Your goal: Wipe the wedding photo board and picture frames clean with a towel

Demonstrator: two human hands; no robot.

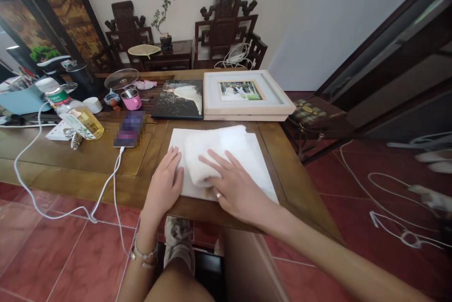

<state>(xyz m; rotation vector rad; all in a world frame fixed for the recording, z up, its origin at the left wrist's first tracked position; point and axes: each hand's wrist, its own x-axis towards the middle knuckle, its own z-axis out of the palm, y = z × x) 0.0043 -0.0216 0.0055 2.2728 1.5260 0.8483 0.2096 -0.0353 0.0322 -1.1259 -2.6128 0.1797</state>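
Note:
A folded white cloth point(215, 149) lies on a flat white panel point(259, 170) at the near edge of the wooden table point(106, 161). My right hand point(235, 186) rests flat on the near end of the cloth, fingers spread, a ring on one finger. My left hand point(164, 186) lies flat on the panel's left edge beside the cloth, fingers stretched out, with a bracelet on the wrist. Neither hand grips anything.
Behind the panel lie a dark photo print point(180, 99) and a framed photo point(245, 95). To the left sit a phone point(129, 130) on a white cable point(106, 189), an oil bottle point(83, 123), a pink cup point(131, 99) and clutter. Carved chairs stand at the wall; cables lie on the red floor at right.

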